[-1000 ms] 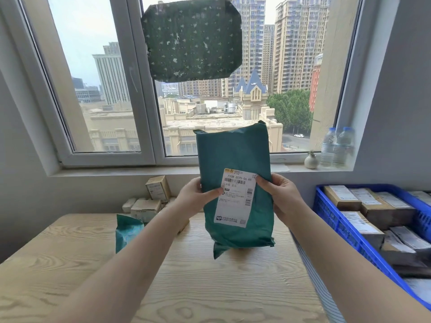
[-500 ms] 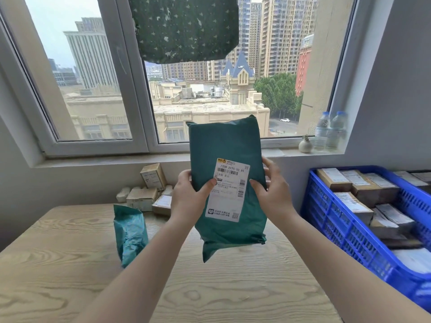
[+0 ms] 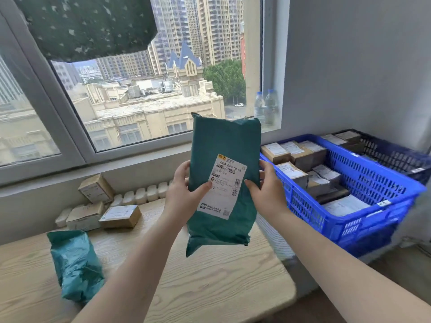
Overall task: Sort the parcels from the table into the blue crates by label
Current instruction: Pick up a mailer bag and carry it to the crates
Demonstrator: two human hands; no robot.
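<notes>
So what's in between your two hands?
The big green parcel sits between the left hand and right hand, each gripping one edge, white label facing the head camera.

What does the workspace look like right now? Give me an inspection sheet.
Surface: wooden table, light grain.
Job's things: green parcel held upright, label facing camera; second green parcel and small boxes on table; blue crate at right, holding parcels.
Clutter: water bottles on sill.
Grips: left hand and right hand each hold a parcel edge.
Cables: nothing seen.
Surroundings: window, city view.
</notes>
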